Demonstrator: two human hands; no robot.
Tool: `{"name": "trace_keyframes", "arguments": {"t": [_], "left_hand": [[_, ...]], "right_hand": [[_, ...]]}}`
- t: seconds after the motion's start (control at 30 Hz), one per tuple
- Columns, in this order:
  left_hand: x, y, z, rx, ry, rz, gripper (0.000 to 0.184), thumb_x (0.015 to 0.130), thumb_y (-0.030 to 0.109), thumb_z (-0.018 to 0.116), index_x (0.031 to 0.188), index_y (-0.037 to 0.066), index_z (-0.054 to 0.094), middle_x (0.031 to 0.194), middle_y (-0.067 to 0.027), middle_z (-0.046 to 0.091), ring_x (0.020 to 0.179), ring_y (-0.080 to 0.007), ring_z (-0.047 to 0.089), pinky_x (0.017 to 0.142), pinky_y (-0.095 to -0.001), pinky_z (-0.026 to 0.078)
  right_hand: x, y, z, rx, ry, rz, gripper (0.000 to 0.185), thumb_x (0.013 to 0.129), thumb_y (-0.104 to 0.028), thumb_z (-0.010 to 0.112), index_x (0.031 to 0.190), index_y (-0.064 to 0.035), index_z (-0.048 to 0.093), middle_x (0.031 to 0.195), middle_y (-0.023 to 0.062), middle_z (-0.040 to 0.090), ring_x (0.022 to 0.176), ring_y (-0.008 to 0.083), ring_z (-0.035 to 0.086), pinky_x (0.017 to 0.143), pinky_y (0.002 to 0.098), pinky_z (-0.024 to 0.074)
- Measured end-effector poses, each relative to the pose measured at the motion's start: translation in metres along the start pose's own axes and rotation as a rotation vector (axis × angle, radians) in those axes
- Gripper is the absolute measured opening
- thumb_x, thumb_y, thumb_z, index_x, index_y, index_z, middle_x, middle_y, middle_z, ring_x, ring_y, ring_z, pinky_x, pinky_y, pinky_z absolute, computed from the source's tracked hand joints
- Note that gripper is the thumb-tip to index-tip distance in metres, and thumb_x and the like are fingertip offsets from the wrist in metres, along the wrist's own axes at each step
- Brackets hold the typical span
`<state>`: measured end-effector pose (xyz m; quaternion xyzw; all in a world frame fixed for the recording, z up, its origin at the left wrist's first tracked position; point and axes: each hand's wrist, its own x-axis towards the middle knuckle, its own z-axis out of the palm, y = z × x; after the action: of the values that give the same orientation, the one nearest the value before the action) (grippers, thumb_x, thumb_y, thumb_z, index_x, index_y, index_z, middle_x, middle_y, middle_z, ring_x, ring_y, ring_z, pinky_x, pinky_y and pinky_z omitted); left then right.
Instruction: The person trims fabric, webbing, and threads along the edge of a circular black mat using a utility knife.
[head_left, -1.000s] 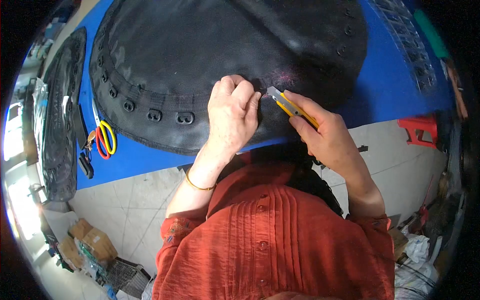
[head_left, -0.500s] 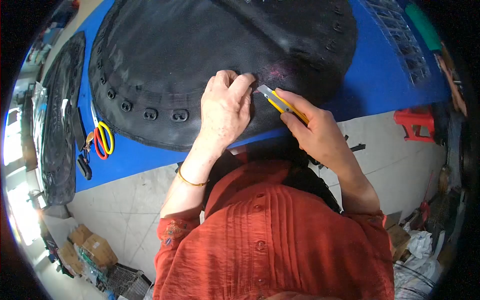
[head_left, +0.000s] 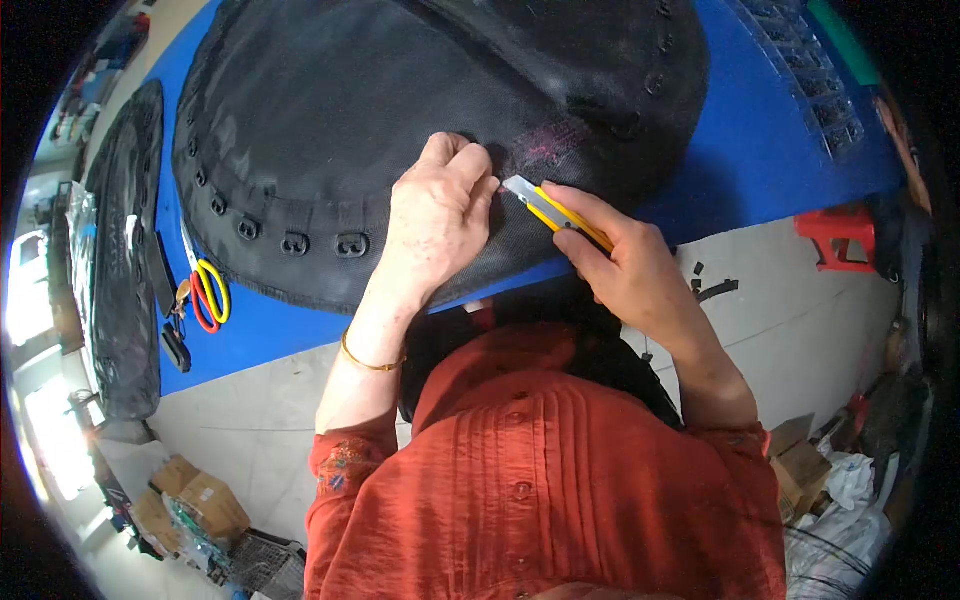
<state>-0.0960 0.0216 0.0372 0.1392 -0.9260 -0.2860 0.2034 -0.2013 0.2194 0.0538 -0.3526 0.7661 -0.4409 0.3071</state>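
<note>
A large black fabric piece (head_left: 330, 120) with black buckles along its edge lies over the blue table. My left hand (head_left: 440, 205) is closed at its near edge, fingers pinched; what they grip is hidden beneath them. In my right hand (head_left: 625, 265) is a yellow utility knife (head_left: 558, 215). Its blade points left, close to my left fingertips. Just beyond the blade a pinkish mark (head_left: 545, 148) shows on the black fabric. One black buckle (head_left: 351, 245) sits left of my left hand.
Scissors with red and yellow handles (head_left: 210, 295) lie on the blue table (head_left: 255, 335) at the left, beside a long black strip-like piece (head_left: 125, 260). Clear packs of small parts (head_left: 800, 75) are at the far right. A red stool (head_left: 838, 240) stands on the floor.
My left hand and the knife in my right hand have shifted slightly left in view. The fabric also appears a little further left and the camera view has moved slightly.
</note>
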Motion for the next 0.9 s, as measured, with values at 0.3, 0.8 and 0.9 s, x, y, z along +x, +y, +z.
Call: {"name": "trace_keyframes", "arguments": {"t": [0.3, 0.8, 0.9], "left_hand": [[0.001, -0.007, -0.005, -0.109, -0.007, -0.082, 0.011, 0.086, 0.004, 0.073, 0.088, 0.003, 0.062, 0.098, -0.0124, 0.065, 0.084, -0.0355, 0.069, 0.074, -0.042, 0.056], [-0.003, -0.009, -0.001, -0.168, 0.05, -0.075, 0.01, 0.086, 0.004, 0.073, 0.087, 0.003, 0.063, 0.096, -0.0122, 0.065, 0.084, -0.034, 0.069, 0.075, -0.0417, 0.055], [-0.004, -0.007, 0.0, -0.169, 0.058, -0.082, 0.01, 0.086, 0.005, 0.073, 0.087, 0.003, 0.063, 0.097, -0.0126, 0.065, 0.085, -0.0348, 0.069, 0.076, -0.0424, 0.055]], "right_hand": [[0.0, 0.005, -0.001, 0.056, -0.028, 0.025, 0.044, 0.103, -0.016, 0.065, 0.147, -0.0201, 0.06, 0.074, -0.001, 0.06, 0.056, 0.0043, 0.05, 0.05, 0.023, 0.0438], [-0.005, -0.012, 0.006, 0.175, -0.032, 0.188, 0.046, 0.105, -0.017, 0.061, 0.151, -0.021, 0.055, 0.075, -0.0014, 0.059, 0.051, 0.0032, 0.051, 0.043, 0.0203, 0.0445], [-0.002, -0.01, 0.012, 0.175, -0.014, 0.197, 0.047, 0.106, -0.018, 0.061, 0.152, -0.0208, 0.054, 0.074, -0.0016, 0.058, 0.051, 0.0033, 0.051, 0.043, 0.0204, 0.0446]]}}
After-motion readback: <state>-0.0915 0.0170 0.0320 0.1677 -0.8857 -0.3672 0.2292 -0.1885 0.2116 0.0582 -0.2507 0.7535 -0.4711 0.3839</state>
